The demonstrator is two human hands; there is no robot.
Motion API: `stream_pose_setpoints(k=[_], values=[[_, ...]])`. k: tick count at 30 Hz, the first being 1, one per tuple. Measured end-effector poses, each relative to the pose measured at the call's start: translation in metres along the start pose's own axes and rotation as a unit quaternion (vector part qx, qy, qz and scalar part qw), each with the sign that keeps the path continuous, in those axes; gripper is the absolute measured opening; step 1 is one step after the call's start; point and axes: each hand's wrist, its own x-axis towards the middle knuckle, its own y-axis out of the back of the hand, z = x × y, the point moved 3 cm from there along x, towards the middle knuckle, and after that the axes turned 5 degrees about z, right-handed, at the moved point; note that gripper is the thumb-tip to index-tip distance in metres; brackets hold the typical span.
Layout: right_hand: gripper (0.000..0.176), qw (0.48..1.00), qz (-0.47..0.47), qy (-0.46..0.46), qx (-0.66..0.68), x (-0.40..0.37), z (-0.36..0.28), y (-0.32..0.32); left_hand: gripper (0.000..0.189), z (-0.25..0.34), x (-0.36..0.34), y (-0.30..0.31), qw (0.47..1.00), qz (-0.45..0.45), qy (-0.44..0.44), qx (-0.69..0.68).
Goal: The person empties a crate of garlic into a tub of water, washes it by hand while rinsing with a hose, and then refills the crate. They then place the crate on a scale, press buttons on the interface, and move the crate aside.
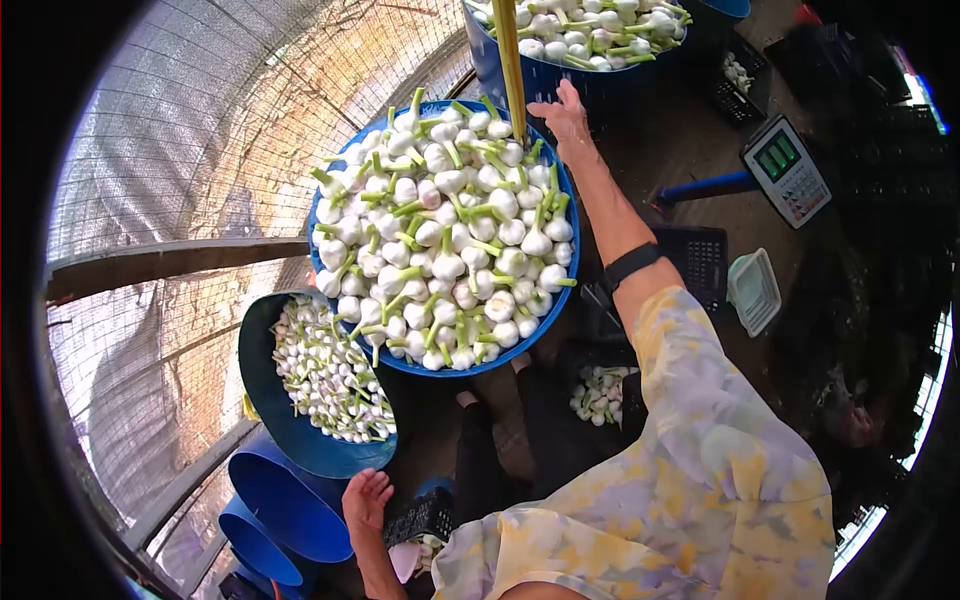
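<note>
A round blue tub heaped with trimmed garlic bulbs stands in front of me. My right hand is stretched out past its far right rim, fingers apart and holding nothing. Close by that hand, a wooden pole rises from the tub's far edge. Low on the left, my left hand is open with loosely bent fingers, just below the rim of a tilted dark blue-green tub. Smaller garlic bulbs lie inside that tub.
Another blue tub full of garlic stands at the back. A digital scale is at right, near a pale green basket. Nested blue tubs lie at lower left. A wooden rail crosses the mesh wall.
</note>
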Motion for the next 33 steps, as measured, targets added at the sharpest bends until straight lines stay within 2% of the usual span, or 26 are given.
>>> stream_pose_setpoints(k=[1, 2, 3, 5, 6, 8, 9, 11, 12, 13, 15, 16, 17, 19, 21, 23, 25, 26, 27, 28, 29, 31, 32, 33], values=[[0.094, 0.998, -0.048, 0.035, -0.004, 0.012, 0.001, -0.009, 0.028, -0.012, 0.003, 0.014, 0.999, 0.036, 0.023, -0.011], [0.102, 0.993, -0.117, -0.001, 0.029, 0.026, 0.01, -0.018, 0.027, -0.019, 0.006, 0.024, 0.996, 0.071, 0.047, -0.022], [0.094, 0.984, -0.153, -0.032, -0.087, 0.032, 0.011, -0.024, 0.027, -0.023, 0.009, 0.027, 0.996, 0.07, 0.046, -0.022], [0.071, 0.983, -0.116, 0.079, -0.117, 0.035, 0.043, -0.04, 0.027, -0.033, 0.016, 0.031, 0.995, 0.081, 0.048, -0.033], [0.071, 0.983, -0.115, 0.081, -0.117, 0.03, 0.053, -0.048, 0.027, -0.034, 0.022, 0.029, 0.996, 0.075, 0.045, -0.022], [0.044, 0.969, -0.073, 0.114, -0.207, 0.017, 0.065, -0.059, 0.025, -0.031, 0.039, 0.018, 0.997, 0.054, 0.045, -0.012], [0.044, 0.969, -0.074, 0.117, -0.207, 0.006, 0.064, -0.063, 0.024, -0.026, 0.049, 0.009, 0.998, 0.033, 0.045, -0.001], [0.035, 0.939, -0.044, 0.223, -0.258, -0.023, 0.047, -0.061, 0.021, -0.009, 0.08, -0.021, 0.997, -0.002, -0.014, 0.077], [0.025, 0.932, -0.062, 0.234, -0.27, -0.049, 0.021, -0.065, 0.023, 0.006, 0.095, -0.043, 0.992, -0.02, -0.068, 0.105], [0.025, 0.93, -0.061, 0.238, -0.272, -0.063, 0.02, -0.067, 0.024, 0.023, 0.105, -0.067, 0.983, -0.039, -0.123, 0.132], [0.019, 0.922, -0.118, 0.262, -0.26, -0.089, 0.017, -0.074, 0.025, 0.054, 0.106, -0.116, 0.966, -0.069, -0.189, 0.161], [0.02, 0.931, -0.125, 0.23, -0.254, -0.11, 0.016, -0.074, 0.025, 0.069, 0.11, -0.141, 0.954, -0.103, -0.23, 0.163], [0.02, 0.93, -0.119, 0.235, -0.255, -0.13, 0.011, -0.075, 0.024, 0.082, 0.112, -0.167, 0.939, -0.137, -0.27, 0.165], [0.024, 0.933, -0.169, 0.215, -0.234, -0.17, -0.004, -0.079, 0.026, 0.11, 0.101, -0.219, 0.916, -0.187, -0.306, 0.177], [0.025, 0.922, -0.204, 0.206, -0.256, -0.214, -0.028, -0.082, 0.031, 0.121, 0.088, -0.259, 0.86, -0.213, -0.432, 0.171], [0.025, 0.926, -0.208, 0.202, -0.243, -0.25, -0.042, -0.092, 0.039, 0.132, 0.047, -0.29, 0.805, -0.198, -0.537, 0.157], [0.028, 0.938, -0.232, 0.183, -0.179, -0.29, -0.064, -0.1, 0.047, 0.139, 0.035, -0.317, 0.626, -0.201, -0.724, 0.208], [0.031, 0.936, -0.222, 0.212, -0.171, -0.309, -0.072, -0.103, 0.047, 0.14, 0.014, -0.321, 0.71, -0.302, -0.599, 0.212], [0.033, 0.933, -0.209, 0.245, -0.159, -0.322, -0.081, -0.109, 0.048, 0.14, -0.007, -0.324, 0.785, -0.362, -0.457, 0.21], [0.039, 0.921, -0.187, 0.255, -0.226, -0.328, -0.093, -0.112, 0.045, 0.137, -0.017, -0.322, 0.787, -0.37, -0.463, 0.169], [0.04, 0.945, -0.181, 0.18, -0.204, -0.346, -0.116, -0.109, 0.042, 0.132, -0.026, -0.32, 0.788, -0.378, -0.468, 0.128], [0.045, 0.938, -0.22, 0.186, -0.193, -0.357, -0.133, -0.105, 0.037, 0.127, -0.041, -0.313, 0.785, -0.389, -0.481, 0.041], [0.048, 0.931, -0.235, 0.213, -0.18, -0.359, -0.136, -0.098, 0.034, 0.124, -0.046, -0.308, 0.782, -0.393, -0.484, -0.004], [0.051, 0.908, -0.25, 0.299, -0.156, -0.362, -0.14, -0.085, 0.024, 0.124, -0.05, -0.295, 0.8, -0.404, -0.443, 0.03]])
